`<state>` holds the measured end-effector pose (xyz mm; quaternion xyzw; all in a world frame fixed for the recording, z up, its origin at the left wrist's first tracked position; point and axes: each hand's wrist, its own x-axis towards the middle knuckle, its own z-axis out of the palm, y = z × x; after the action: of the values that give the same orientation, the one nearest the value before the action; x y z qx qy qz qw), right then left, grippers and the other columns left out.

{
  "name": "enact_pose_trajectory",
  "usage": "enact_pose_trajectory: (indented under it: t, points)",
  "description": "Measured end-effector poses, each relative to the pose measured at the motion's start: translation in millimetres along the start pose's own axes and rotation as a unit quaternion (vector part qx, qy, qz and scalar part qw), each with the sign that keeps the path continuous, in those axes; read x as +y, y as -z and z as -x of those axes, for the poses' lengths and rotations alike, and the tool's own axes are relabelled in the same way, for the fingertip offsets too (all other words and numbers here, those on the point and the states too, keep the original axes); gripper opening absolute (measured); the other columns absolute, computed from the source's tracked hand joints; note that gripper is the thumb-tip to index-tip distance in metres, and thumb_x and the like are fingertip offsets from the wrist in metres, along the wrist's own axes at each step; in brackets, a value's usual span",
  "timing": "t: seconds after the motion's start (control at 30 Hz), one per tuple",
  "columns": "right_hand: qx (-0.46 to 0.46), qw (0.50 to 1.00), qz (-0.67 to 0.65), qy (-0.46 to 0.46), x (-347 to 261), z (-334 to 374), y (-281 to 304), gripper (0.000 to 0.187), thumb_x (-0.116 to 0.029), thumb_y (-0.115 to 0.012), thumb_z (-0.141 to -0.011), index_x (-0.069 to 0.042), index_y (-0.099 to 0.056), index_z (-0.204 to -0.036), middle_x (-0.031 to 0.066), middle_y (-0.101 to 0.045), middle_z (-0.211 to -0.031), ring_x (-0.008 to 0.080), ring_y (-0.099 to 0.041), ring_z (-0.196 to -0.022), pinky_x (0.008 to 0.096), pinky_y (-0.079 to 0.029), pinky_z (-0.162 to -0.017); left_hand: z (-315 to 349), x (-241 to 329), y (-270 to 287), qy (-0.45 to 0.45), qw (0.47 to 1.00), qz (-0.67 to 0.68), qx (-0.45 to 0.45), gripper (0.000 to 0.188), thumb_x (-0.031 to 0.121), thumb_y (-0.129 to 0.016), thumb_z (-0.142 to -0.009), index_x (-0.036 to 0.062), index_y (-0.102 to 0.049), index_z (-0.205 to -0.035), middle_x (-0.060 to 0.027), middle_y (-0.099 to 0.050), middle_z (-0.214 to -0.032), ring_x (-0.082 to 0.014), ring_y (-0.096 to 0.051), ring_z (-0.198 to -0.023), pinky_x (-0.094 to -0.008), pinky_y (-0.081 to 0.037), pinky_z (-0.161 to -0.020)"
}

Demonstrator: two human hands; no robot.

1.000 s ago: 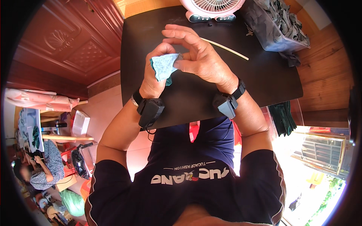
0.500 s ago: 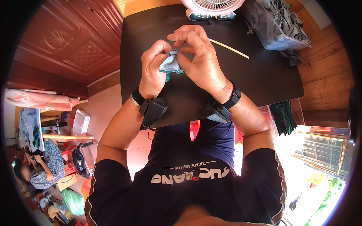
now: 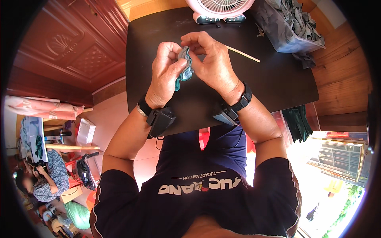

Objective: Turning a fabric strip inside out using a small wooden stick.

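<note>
Above the dark table (image 3: 158,31), my left hand (image 3: 162,77) pinches a small crumpled piece of fabric (image 3: 185,69) between thumb and fingers. It is grey on one face and teal along its edge, with a teal end hanging below the thumb. My right hand (image 3: 214,65) is at the fabric's right edge, its fingers curled and thumb drawn in against the cloth. Exactly where its fingertips grip is partly hidden. A thin pale stick (image 3: 246,54) lies on the table just right of my right hand.
A pink fan (image 3: 220,10) stands at the table's far edge. At the far right, a clear plastic bin (image 3: 291,41) is heaped with grey fabric pieces. Dark green cloth (image 3: 297,125) hangs beyond the right edge. Another person (image 3: 51,174) sits at the far left.
The fabric has turned to show its grey face and rolled teal edge. My left thumb has come over onto it, and my right hand has shifted slightly, its fingers lower.
</note>
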<state>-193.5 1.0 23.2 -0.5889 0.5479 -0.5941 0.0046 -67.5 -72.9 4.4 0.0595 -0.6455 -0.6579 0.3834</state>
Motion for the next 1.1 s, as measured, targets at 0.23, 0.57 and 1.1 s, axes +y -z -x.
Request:
enact_pose_trajectory:
  t: [0.23,0.57,1.1]
  points:
    - [-0.122,0.959,-0.196,-0.167,8.5,-2.6,7.3,0.022,0.007,-0.06,-0.082,-0.001,-0.06,-0.103,0.0031,-0.065,-0.09,0.0081,-0.062,-0.083,0.0217,-0.051,-0.075,-4.3,-0.3,12.6,0.019,0.996,-0.08,-0.021,0.008,0.003,-0.049,-0.086,0.0032,-0.045,-0.092,-0.0011,-0.051,-0.078,-0.0064,-0.047,-0.07,-0.0212,-0.041,-0.064]
    - [-0.181,0.908,-0.326,-0.19,2.3,-7.6,11.6,0.021,0.004,-0.067,-0.078,-0.001,-0.062,-0.098,0.0023,-0.064,-0.086,0.0077,-0.06,-0.077,0.0217,-0.051,-0.073,-5.7,-2.7,17.8,-0.055,0.98,-0.187,0.029,0.005,0.003,-0.044,-0.082,0.0016,-0.044,-0.087,-0.0048,-0.049,-0.071,-0.0102,-0.045,-0.064,-0.0266,-0.041,-0.058]
    - [-0.065,0.984,-0.099,-0.13,0.2,5.5,-1.0,0.018,0.008,-0.061,-0.08,-0.001,-0.059,-0.096,-0.0002,-0.061,-0.086,0.0043,-0.057,-0.076,0.0188,-0.048,-0.066,1.2,8.9,2.5,-0.036,0.993,-0.114,0.019,0.007,0.005,-0.052,-0.086,0.0036,-0.046,-0.087,0.0014,-0.046,-0.074,-0.0046,-0.04,-0.067,-0.0205,-0.035,-0.058]
